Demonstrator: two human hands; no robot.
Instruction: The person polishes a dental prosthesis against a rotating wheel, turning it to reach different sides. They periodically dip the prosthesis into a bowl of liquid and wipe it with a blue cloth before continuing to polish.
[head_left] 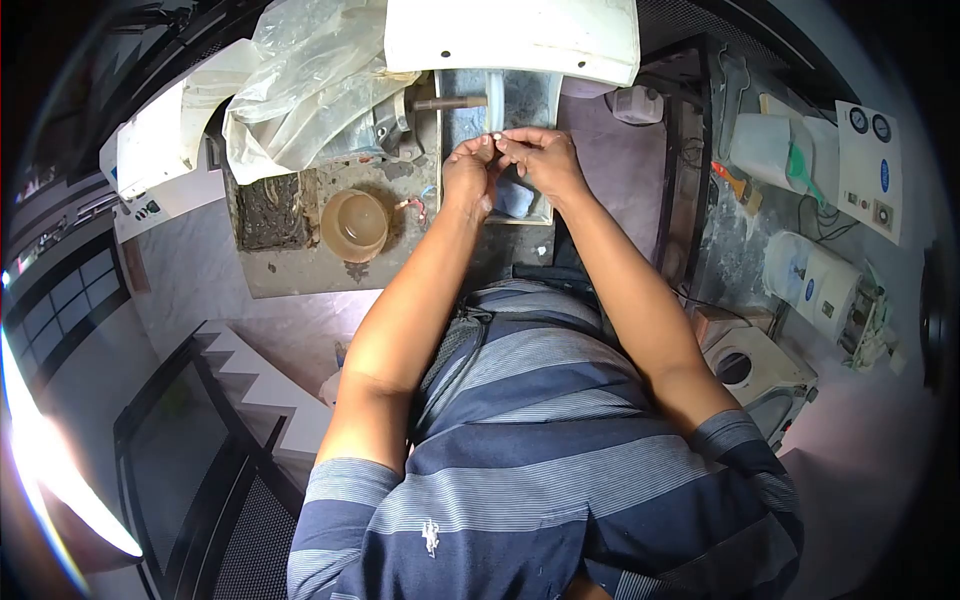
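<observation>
Pinching a small white piece (497, 136), left hand (467, 176) and right hand (545, 160) meet fingertip-closed above the narrow open-topped grey box (520, 100), walls close on both sides.

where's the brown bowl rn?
Head view, upper left of centre: the brown bowl sits on the dirty bench, left of the left hand, below the plastic sheet.

No wording can be read anywhere in this view. A white card (868, 170) at the right edge carries round dark-blue emblems and small printed squares, all too small to make out. Blue marks on the white cylinders (815, 280) beside it are equally illegible. The striped shirt (540, 470) bears a small white embroidered logo on its chest, a figure without letters.
</observation>
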